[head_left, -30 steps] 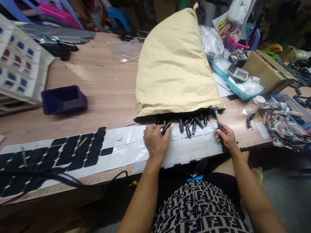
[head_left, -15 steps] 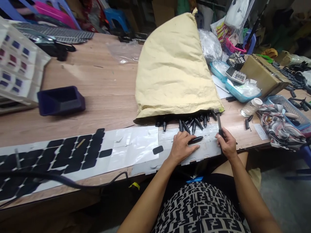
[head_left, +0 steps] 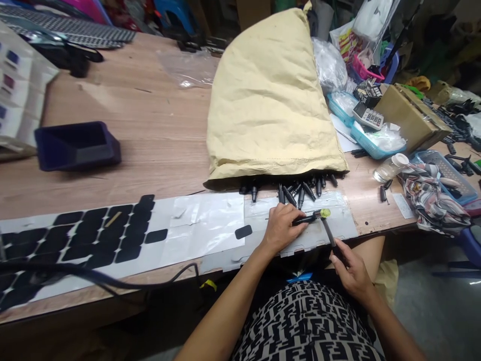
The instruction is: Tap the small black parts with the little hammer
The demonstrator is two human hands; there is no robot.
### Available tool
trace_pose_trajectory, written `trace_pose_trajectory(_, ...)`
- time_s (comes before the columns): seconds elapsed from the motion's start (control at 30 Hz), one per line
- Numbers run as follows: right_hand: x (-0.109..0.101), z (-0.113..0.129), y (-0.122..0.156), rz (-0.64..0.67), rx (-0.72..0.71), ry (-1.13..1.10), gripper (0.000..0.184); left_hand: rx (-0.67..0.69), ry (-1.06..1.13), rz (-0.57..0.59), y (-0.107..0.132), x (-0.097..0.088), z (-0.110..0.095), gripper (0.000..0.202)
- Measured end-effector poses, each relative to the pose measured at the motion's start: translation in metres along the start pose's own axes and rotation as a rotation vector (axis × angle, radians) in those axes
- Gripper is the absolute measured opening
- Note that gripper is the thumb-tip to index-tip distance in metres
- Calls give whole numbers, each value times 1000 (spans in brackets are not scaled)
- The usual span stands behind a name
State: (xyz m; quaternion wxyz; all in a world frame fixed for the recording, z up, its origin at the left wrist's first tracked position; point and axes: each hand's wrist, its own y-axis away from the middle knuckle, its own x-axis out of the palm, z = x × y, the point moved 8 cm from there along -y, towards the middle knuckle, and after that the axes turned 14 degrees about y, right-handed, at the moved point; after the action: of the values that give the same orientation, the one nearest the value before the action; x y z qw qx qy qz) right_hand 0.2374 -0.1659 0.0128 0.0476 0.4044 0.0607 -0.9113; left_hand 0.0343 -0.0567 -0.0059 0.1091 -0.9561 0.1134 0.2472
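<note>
My left hand (head_left: 280,226) pins a black plastic connector (head_left: 303,219) flat on a grey strip (head_left: 340,225) at the table's front edge. My right hand (head_left: 351,271), below the table edge, grips the black handle of a small hammer (head_left: 327,230). Its yellow-tipped head (head_left: 323,214) rests against the right end of the connector. Several more black connectors (head_left: 300,189) spill from the mouth of a big tan paper sack (head_left: 268,100) just behind.
A dark blue plastic bin (head_left: 75,146) sits at left. A white sheet with black pads (head_left: 101,235) runs along the front edge, a black cable (head_left: 93,278) over it. Blue baskets (head_left: 370,140), a calculator (head_left: 367,118), a cardboard box (head_left: 411,115) and a patterned cloth (head_left: 432,198) crowd the right.
My left hand carried a connector from the pile to the grey strip. My right hand drew the hammer back from beside the sack and brought its head to the connector's end.
</note>
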Motion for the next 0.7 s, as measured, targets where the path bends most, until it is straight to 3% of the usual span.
trace_pose_trajectory(0.23,-1,-1,-1,-32,56,-89,45,5,4,13,-1,2,1,16)
trace_pose_trajectory(0.43,-7,11,6,-58,-50,61,46,-5,12,14,-1,3,4,17)
trace_pose_trajectory(0.7,3,8,2,-57,-111,135,43,-17,20,26,-2,3,4,17)
